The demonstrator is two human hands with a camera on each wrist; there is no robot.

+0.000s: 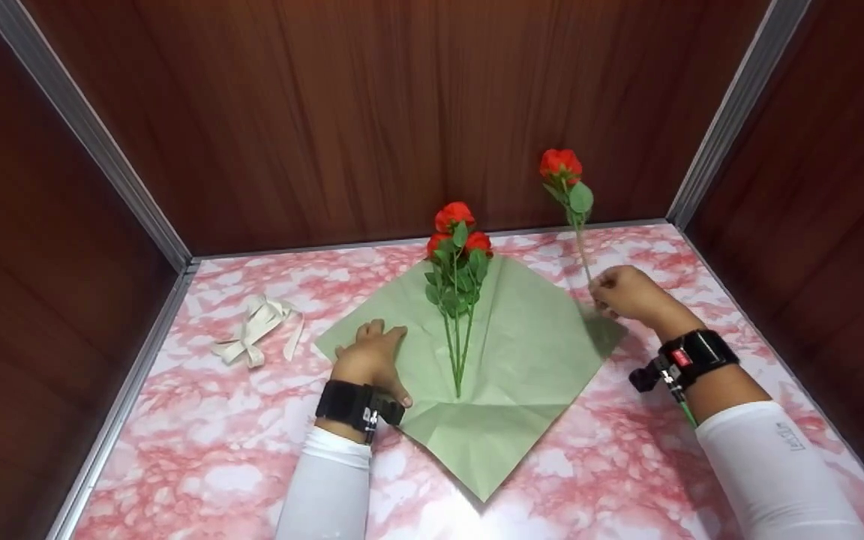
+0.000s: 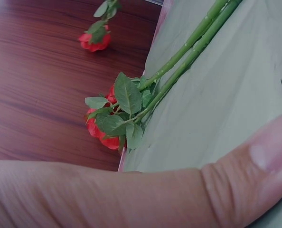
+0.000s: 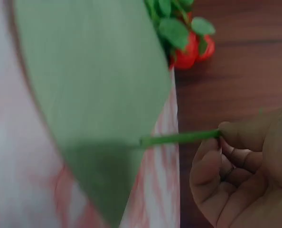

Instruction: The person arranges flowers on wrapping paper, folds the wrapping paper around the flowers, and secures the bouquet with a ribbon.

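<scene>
Several red roses (image 1: pixel 454 217) with green leaves lie together on a sheet of green wrapping paper (image 1: pixel 529 337), their stems meeting near its lower fold. My left hand (image 1: pixel 373 358) rests on the left side of the paper, fingers spread; its thumb (image 2: pixel 217 185) crosses the bottom of the left wrist view. Over the paper's right corner, my right hand (image 1: pixel 631 294) pinches a single red rose (image 1: pixel 561 166) by its stem, bloom upward and leaning left. The lower end of that stem (image 3: pixel 179 137) sticks out past the thumb and fingers in the right wrist view.
A bundle of cream ribbon (image 1: pixel 258 330) lies left of the paper on the pink-and-white marbled table (image 1: pixel 214 465). Dark wood-look panels (image 1: pixel 372 112) with grey metal edging stand at the back and both sides.
</scene>
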